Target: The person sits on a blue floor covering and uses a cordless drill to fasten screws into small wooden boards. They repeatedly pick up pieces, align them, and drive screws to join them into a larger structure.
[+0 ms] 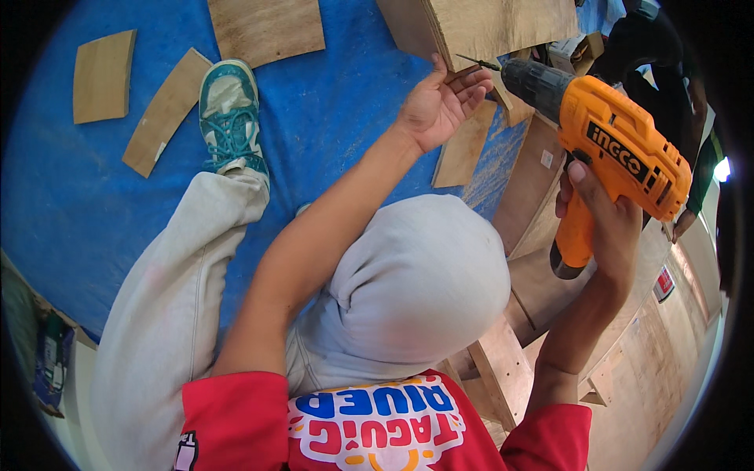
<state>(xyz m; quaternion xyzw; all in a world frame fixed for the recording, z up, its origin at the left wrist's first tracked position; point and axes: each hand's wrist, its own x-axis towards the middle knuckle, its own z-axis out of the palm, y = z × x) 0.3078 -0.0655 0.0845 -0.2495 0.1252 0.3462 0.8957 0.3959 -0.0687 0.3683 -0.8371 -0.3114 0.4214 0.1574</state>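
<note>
From up here I see a small white sticker (547,159) on a slanted plywood panel (528,184) just right of the blue mat (330,118), and a red and white sign (664,283) low at the right edge on the board wall. A dark packet with pale print (52,361) lies at the lower left, off the mat.

My right hand (601,224) is wrapped around the handle of the orange drill (609,153), one finger raised along its body. The drill points left, its bit tip (471,61) at the edge of the big plywood board (487,27).

My left hand (440,102) reaches forward, arm nearly straight, palm up, fingers loosely curled beside the bit, touching a thin wood strip (463,72). Whether it grips the strip, I cannot tell.

A teal shoe (229,114) rests on the mat beside curved plywood offcuts (165,110).
</note>
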